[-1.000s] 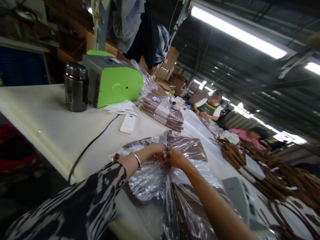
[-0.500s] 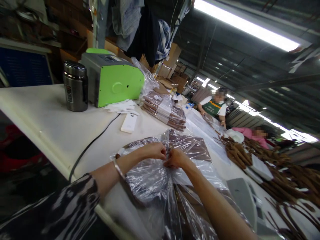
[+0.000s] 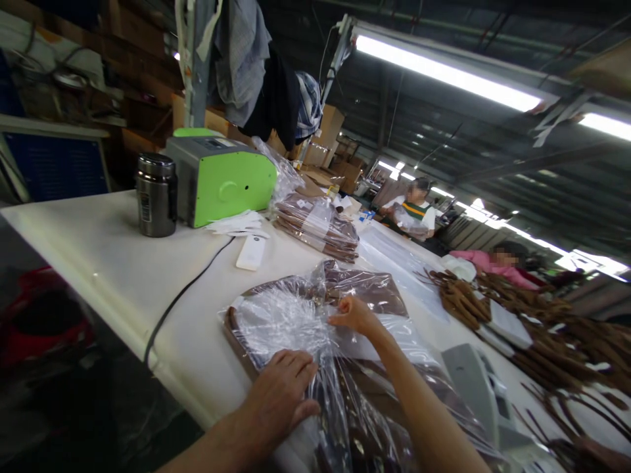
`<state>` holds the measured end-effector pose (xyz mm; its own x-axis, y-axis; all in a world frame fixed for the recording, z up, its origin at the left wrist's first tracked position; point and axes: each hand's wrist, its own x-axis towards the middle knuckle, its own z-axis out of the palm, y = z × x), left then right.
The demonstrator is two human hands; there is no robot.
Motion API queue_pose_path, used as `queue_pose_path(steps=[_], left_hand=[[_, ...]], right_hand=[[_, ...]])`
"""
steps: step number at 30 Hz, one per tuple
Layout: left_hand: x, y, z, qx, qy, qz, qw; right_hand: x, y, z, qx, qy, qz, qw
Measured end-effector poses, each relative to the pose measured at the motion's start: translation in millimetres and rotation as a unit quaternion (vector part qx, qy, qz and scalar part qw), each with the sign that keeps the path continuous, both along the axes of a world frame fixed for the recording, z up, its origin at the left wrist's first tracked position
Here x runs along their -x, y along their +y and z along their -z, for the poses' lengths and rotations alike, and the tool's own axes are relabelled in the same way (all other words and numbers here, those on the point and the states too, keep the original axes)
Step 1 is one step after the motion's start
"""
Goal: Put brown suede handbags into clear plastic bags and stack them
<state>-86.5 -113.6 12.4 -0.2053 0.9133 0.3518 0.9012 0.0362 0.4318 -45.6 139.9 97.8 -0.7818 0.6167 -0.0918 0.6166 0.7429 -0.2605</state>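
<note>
A clear plastic bag [image 3: 290,322] with brown folded clothing [image 3: 367,289] inside lies on the white table in front of me. My left hand [image 3: 283,394] lies on the near left part of the bag, palm down with the fingers stretched out and the thumb apart. Farther up, over the gathered middle of the bag, my right hand [image 3: 353,315] has its thumb and forefinger closed together on the film. The pinched spot is small and partly hidden by the fingers.
Behind the bag is a stack of bagged brown garments [image 3: 315,226]. A white remote-like object [image 3: 251,253], a green and grey machine [image 3: 231,187] and a steel flask [image 3: 156,197] stand left. Brown pieces [image 3: 493,309] and a grey device [image 3: 470,384] lie right; a co-worker [image 3: 413,210] is beyond.
My left hand has left the pinch beside the right hand and come down toward me, opening flat on the bag. My right hand stays near the same spot. The co-worker has lifted a plastic bag.
</note>
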Motion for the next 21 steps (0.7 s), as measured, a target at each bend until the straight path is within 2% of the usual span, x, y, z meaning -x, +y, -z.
queue_pose_path(steps=[3,6,10,13,15,16,19,21], left_hand=[[-1.8,1.6,1.0,-0.008,0.008,-0.010,1.000],[-5.0,1.4,4.4,-0.003,0.037,-0.024,0.999],[-7.0,1.6,12.4,-0.004,0.077,-0.035,0.996],[-6.1,2.1,17.2,-0.018,0.100,-0.042,0.994],[-4.0,1.8,19.7,-0.042,0.118,-0.044,0.991],[-2.3,1.3,21.2,-0.061,0.130,-0.043,0.989],[7.2,0.7,30.7,-0.132,0.168,-0.028,0.976],[17.8,3.0,42.9,-0.169,0.184,-0.018,0.968]], right_hand=[[-1.7,2.1,3.4,-0.034,0.081,0.008,0.996],[4.6,-13.6,18.9,-0.067,0.130,-0.010,0.989],[11.1,-25.4,39.4,-0.002,0.081,0.027,0.996],[-1.5,-6.8,31.6,0.085,0.150,0.041,0.984],[-28.5,18.1,15.4,0.118,0.224,0.063,0.965],[-49.3,33.1,5.7,0.109,0.255,0.077,0.958],[-139.6,80.8,-22.8,0.000,0.291,0.148,0.945],[-213.4,107.3,-37.8,-0.061,0.284,0.236,0.927]])
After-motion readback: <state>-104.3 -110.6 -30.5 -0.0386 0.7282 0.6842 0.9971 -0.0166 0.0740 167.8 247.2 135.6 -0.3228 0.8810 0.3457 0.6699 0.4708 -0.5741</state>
